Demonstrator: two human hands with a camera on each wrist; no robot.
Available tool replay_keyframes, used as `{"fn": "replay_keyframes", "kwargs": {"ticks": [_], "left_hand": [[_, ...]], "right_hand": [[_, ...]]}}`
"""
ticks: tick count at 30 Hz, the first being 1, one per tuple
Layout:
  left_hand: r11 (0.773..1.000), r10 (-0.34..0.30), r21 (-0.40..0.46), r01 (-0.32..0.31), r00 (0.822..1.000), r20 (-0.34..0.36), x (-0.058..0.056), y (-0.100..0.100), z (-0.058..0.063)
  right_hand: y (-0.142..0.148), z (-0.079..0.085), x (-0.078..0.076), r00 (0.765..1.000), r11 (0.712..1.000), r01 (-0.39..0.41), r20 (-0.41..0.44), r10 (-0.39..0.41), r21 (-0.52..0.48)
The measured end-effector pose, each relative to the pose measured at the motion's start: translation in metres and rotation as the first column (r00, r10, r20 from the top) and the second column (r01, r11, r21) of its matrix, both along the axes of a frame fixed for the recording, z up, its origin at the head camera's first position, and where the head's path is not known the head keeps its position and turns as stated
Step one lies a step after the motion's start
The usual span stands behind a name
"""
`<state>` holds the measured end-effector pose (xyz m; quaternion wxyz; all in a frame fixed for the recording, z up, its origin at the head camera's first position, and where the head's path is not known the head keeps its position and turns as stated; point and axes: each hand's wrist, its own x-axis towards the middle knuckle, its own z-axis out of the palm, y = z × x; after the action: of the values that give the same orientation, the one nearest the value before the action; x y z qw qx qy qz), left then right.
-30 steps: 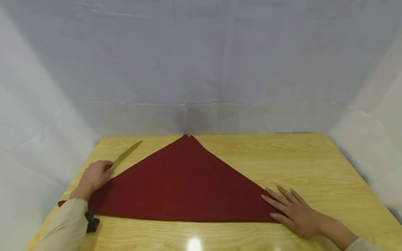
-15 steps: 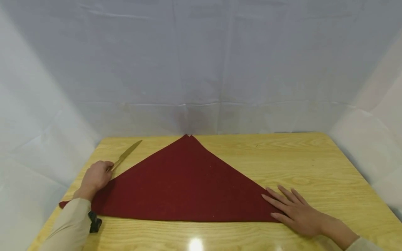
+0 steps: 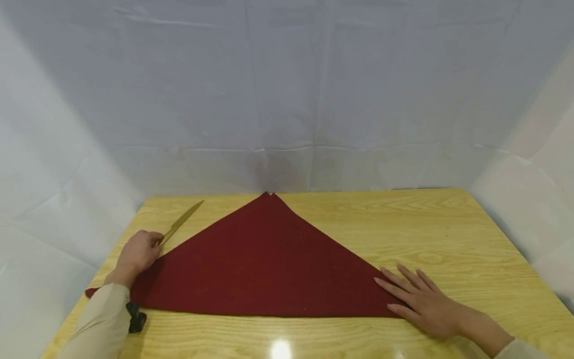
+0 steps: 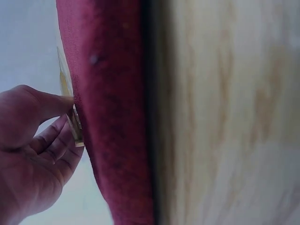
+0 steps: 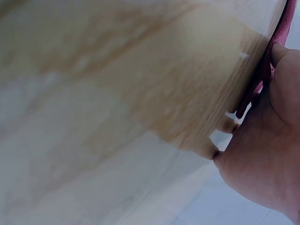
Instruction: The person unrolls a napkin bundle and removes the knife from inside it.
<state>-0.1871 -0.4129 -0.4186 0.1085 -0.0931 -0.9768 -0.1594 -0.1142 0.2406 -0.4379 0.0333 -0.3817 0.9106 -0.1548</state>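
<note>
A dark red cloth napkin, folded to a triangle, lies with its point toward the far table edge. Beside its left slope is a gold table knife, blade tip pointing away and to the right. My left hand pinches the knife's handle; the left wrist view shows thumb and fingers around the gold handle end, close by the cloth's edge. With fingers spread and straight, my right hand rests on the napkin's right corner and the tabletop. The left forearm hides part of the napkin's left corner.
The light wood table reaches back to a pale grey cloth wall, with white sheeting at both sides. A black strap piece shows at my left wrist. Light glares near the front edge.
My left hand and sleeve have shifted slightly to the right, while the knife lies almost where it was. My right hand and the napkin have hardly moved.
</note>
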Motion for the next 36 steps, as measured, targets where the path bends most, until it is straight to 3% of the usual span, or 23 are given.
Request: {"fn": "replay_keyframes", "kwargs": {"ticks": [6,12,22,29,32,36], "left_hand": [[0.998,0.025,0.052,-0.026,0.999,0.022,0.003,-0.004,-0.002],[0.999,0.010,0.047,-0.009,1.000,-0.011,0.004,0.000,-0.004],[1.000,-0.001,0.022,0.001,1.000,-0.010,0.005,0.003,-0.003],[0.999,-0.021,0.028,0.023,0.997,-0.075,0.007,0.000,-0.006],[0.999,-0.005,0.044,0.007,0.999,-0.044,0.008,-0.002,-0.007],[0.997,0.030,0.075,-0.035,0.997,0.068,0.011,-0.003,-0.004]], "right_hand": [[-0.001,0.002,-0.003,0.998,0.999,-0.013,-0.064,0.016,0.053],[0.005,0.004,-0.010,0.983,0.990,-0.030,-0.175,0.054,0.137],[0.013,0.005,-0.014,0.999,0.998,-0.024,-0.029,0.026,0.062],[0.013,0.003,-0.017,0.999,1.000,-0.021,-0.048,0.022,0.015],[0.013,0.002,-0.018,1.000,1.000,-0.014,-0.021,0.013,-0.026],[0.012,0.003,-0.018,1.000,0.998,0.005,0.013,-0.004,-0.069]]}}
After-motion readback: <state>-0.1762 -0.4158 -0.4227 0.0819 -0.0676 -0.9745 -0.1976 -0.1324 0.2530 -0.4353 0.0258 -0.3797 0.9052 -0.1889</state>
